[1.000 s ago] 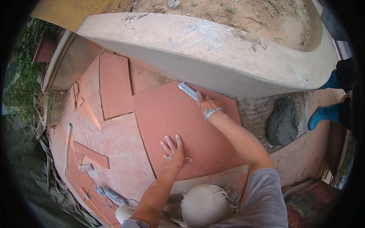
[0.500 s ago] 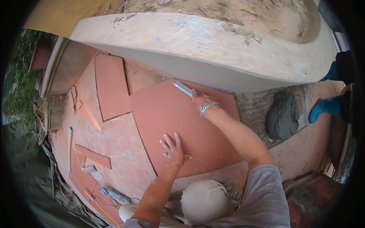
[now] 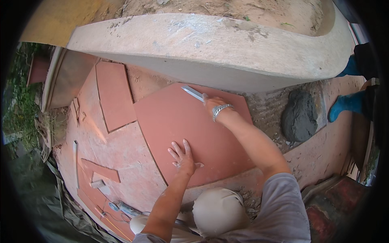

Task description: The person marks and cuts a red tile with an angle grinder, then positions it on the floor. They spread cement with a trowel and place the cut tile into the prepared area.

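A large reddish tile with angled edges lies on the ground in front of me. My left hand rests palm down on its near part, fingers spread. Toward the tile's far edge, my right hand, with a chain bracelet at the wrist, is closed around one end of a straight silver metal bar. The bar slants to the upper left, over the tile's far corner. Whether it touches the tile along its whole length, I cannot tell.
A curved pale low wall runs beyond the tile. Wet grey mortar is heaped at right, near another person's blue boot. At left lie a narrower tile, tile offcuts, a long metal bar and a corded power tool.
My view has shifted slightly. Both hands stay in about the same places on the tile, the right still gripping the bar.
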### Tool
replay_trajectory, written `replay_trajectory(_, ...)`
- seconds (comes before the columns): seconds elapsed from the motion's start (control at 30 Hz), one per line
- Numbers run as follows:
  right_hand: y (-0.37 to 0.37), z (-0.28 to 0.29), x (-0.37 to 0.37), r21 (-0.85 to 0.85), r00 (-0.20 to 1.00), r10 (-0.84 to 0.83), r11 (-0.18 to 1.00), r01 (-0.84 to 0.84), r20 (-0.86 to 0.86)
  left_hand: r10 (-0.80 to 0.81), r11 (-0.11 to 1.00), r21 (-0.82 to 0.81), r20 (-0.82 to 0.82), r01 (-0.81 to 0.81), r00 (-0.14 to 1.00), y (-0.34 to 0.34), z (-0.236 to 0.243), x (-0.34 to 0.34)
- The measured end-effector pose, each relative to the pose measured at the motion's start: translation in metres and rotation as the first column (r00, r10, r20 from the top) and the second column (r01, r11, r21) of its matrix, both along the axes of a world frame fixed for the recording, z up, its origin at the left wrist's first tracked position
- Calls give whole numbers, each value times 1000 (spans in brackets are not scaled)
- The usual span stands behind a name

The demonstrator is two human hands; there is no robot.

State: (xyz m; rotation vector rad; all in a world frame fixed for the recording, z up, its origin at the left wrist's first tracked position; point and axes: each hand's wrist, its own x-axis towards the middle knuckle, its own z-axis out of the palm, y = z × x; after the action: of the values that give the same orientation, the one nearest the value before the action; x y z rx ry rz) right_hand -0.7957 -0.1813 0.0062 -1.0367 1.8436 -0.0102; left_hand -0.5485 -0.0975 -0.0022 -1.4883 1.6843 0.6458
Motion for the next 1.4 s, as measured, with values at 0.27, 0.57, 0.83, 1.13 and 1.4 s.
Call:
replay_trajectory(0.27,20,9,-23,64,999,33,997,-34,6,21,1000,-1,-10,-21,1000,1,-2,0)
replay_trajectory(0.57,56,3,-49,48,997,76,996,-74,-34,28,1000,-12,-11,-28,1000,3,-2,-3)
replay_trajectory(0.83,98,3,-76,66,997,17,998,-12,-78,-32,998,-57,-5,32,999,7,-7,-1)
replay_trajectory(1.13,130,28,-106,98,987,79,993,-66,-138,-19,999,-47,11,20,1000,7,-3,-6)
replay_trajectory(1.4,162,28,-119,44,961,104,994,-95,-258,-14,999,-47,2,14,1000,6,-3,-4)
